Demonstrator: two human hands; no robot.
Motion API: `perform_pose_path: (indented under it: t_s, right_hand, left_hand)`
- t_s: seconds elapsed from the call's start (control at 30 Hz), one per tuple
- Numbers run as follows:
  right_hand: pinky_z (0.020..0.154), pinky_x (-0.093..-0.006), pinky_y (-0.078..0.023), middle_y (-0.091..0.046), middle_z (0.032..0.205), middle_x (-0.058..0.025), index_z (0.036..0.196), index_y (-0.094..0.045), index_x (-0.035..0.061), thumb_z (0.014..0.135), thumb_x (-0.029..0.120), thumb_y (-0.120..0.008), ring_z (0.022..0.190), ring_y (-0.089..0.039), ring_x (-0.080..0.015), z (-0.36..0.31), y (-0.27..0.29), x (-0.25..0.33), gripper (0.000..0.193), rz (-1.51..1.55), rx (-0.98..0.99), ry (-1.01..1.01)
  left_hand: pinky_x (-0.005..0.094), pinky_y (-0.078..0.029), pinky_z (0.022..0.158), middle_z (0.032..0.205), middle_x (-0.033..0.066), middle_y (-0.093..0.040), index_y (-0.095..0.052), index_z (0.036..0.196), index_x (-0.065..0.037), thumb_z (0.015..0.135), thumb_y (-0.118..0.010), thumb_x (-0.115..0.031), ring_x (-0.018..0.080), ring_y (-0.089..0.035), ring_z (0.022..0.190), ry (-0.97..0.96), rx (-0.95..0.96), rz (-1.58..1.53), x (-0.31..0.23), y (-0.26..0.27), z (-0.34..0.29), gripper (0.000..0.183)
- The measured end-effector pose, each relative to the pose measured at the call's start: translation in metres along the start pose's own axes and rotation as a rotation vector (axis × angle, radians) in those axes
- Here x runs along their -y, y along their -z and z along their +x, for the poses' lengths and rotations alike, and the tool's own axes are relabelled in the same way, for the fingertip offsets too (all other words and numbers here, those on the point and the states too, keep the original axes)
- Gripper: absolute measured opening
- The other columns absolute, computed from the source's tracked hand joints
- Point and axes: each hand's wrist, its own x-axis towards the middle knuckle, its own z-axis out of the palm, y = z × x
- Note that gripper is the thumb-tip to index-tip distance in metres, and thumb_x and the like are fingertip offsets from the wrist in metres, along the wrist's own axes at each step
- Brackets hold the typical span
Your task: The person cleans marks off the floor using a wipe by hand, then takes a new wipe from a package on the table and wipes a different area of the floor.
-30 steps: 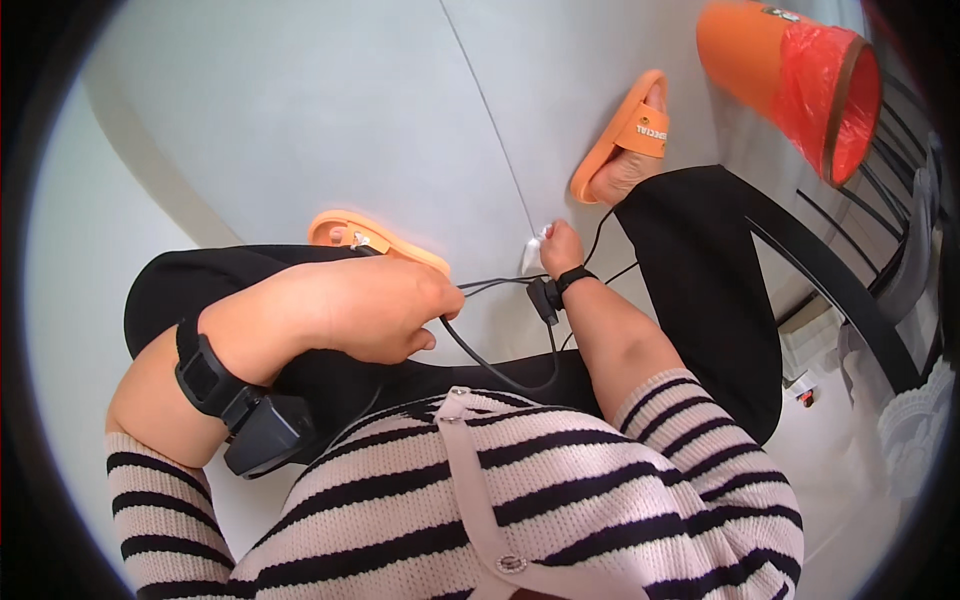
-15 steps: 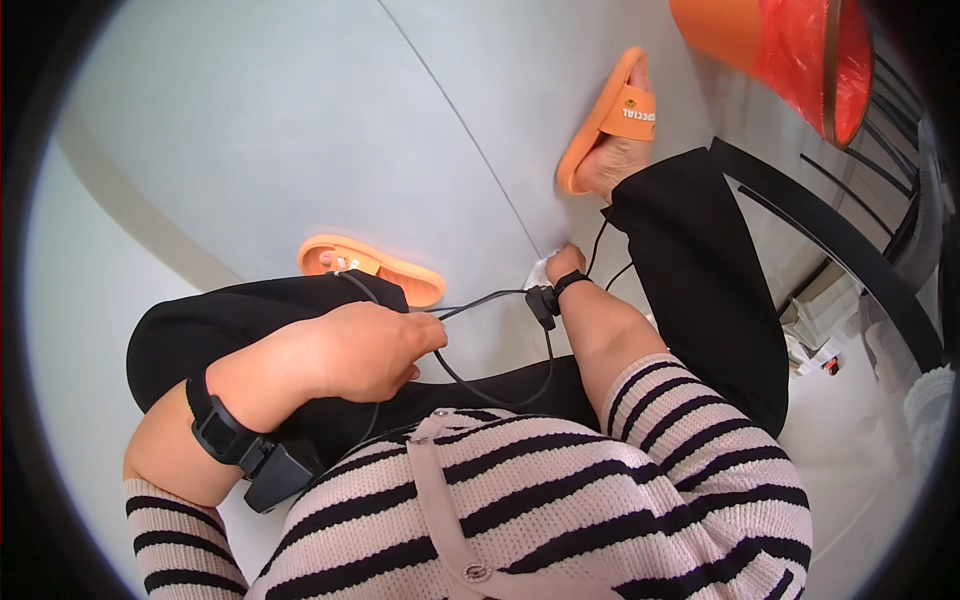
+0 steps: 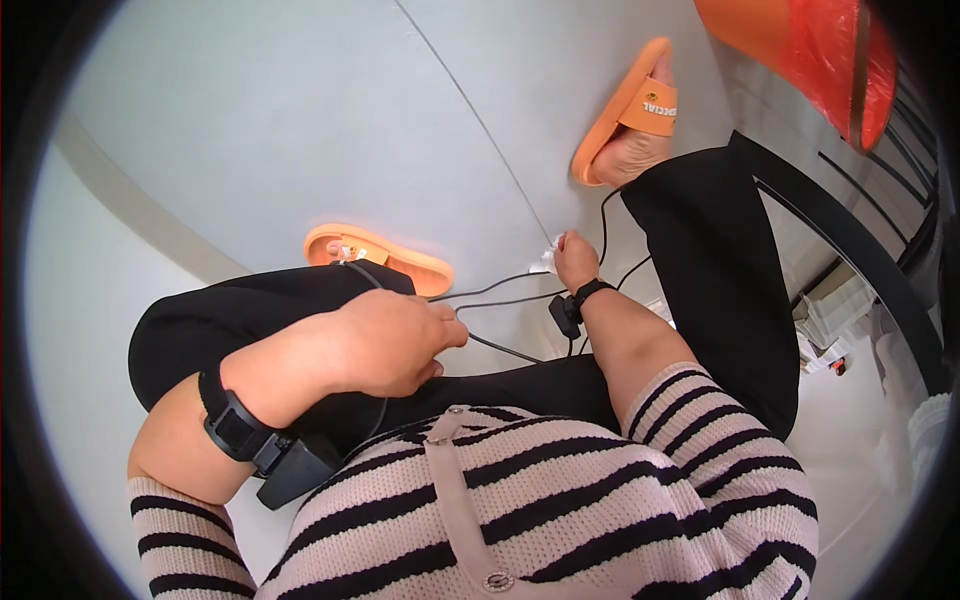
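Observation:
My right hand (image 3: pixel 577 262) reaches down between my knees, fingers closed round a crumpled white tissue (image 3: pixel 543 262) close to the pale floor. A black strap with a small box (image 3: pixel 567 315) circles that wrist. My left hand (image 3: pixel 395 340) hangs over my left thigh, fingers curled; its palm side is hidden, so what it holds, if anything, does not show. A larger black box (image 3: pixel 300 470) is strapped to my left wrist. Black cables (image 3: pixel 500 347) run loosely between the two arms, passing close to my left fingertips.
My feet wear orange slippers (image 3: pixel 625 115), set wide apart on the floor (image 3: pixel 300 120). At the upper right stands an orange bin (image 3: pixel 750 30) with a red plastic liner. A black curved frame (image 3: pixel 850 240) and a rack stand at the right, with white papers (image 3: pixel 825 345) beneath.
The view has shifted slightly. My right hand keeps the tissue low and has turned a little, its wrist box swinging down. The hanging cable loop has changed shape. My left hand stays curled.

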Motion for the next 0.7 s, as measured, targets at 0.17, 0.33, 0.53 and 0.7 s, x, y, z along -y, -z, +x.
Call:
perform_pose_path:
  t_s: [0.17, 0.33, 0.53, 0.7]
  right_hand:
    - [0.071, -0.0479, -0.046, -0.061, 0.080, -0.0197, 0.083, -0.055, 0.0028, 0.081, 0.011, -0.051, 0.078, -0.059, -0.0388, 0.001, 0.011, 0.012, 0.010, 0.035, -0.049, 0.076]
    - [0.070, -0.0486, -0.045, -0.060, 0.083, -0.0217, 0.086, -0.053, 0.0009, 0.086, 0.013, -0.042, 0.080, -0.059, -0.0392, 0.008, 0.020, 0.020, 0.016, 0.039, -0.041, 0.102]
    - [0.070, -0.0480, -0.046, -0.058, 0.083, -0.0219, 0.082, -0.052, 0.0030, 0.084, 0.012, -0.044, 0.082, -0.058, -0.0397, 0.019, 0.020, 0.078, 0.012, 0.192, -0.109, 0.242]
    - [0.069, -0.0467, -0.047, -0.058, 0.083, -0.0195, 0.085, -0.052, 0.0031, 0.078, 0.010, -0.052, 0.079, -0.058, -0.0389, 0.035, 0.052, 0.127, 0.010, 0.208, -0.199, 0.320]
  left_hand:
    - [0.0376, -0.045, 0.083, 0.103, 0.0104, -0.057, -0.056, 0.102, -0.004, 0.079, -0.061, -0.016, 0.0293, -0.056, 0.098, 0.013, -0.036, 0.040, -0.001, 0.011, -0.001, 0.026]
    - [0.0402, -0.049, 0.074, 0.101, 0.0127, -0.059, -0.058, 0.101, -0.005, 0.079, -0.061, -0.022, 0.0289, -0.059, 0.093, -0.069, -0.032, 0.126, -0.006, 0.018, 0.001, 0.027]
    - [0.0388, -0.046, 0.081, 0.102, 0.0121, -0.058, -0.055, 0.110, -0.006, 0.076, -0.062, -0.020, 0.0301, -0.057, 0.096, -0.023, -0.006, 0.123, 0.008, 0.012, -0.007, 0.037]
    - [0.0399, -0.044, 0.087, 0.119, 0.0170, -0.050, -0.036, 0.130, -0.003, 0.079, -0.062, -0.023, 0.0334, -0.054, 0.104, -0.076, -0.104, 0.072, 0.002, 0.008, -0.006, 0.060]
